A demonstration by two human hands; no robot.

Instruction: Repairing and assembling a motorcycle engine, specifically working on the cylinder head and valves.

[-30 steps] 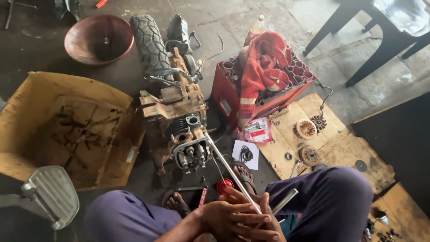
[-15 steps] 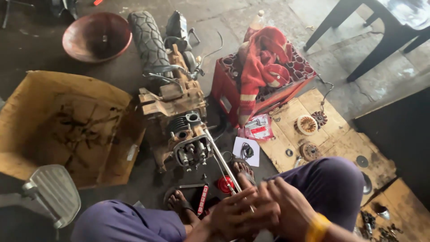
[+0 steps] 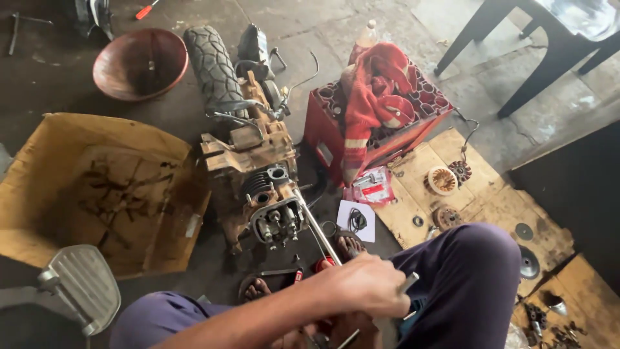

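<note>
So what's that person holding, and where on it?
The left hand grips a long metal rod at its near end; the far end meets the engine. The right hand is mostly hidden beneath.

Long metal rod (image 3: 316,226) slanting from engine head (image 3: 274,216) into gripping left hand (image 3: 361,284).

Dim daylight, soft shadows, blurred edges

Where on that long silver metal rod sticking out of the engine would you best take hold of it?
Grip the long silver metal rod on its bare middle stretch, coming from above. Its far end sits at the grimy engine block and the left hand covers the near end, so only the slanted middle is open.
</note>
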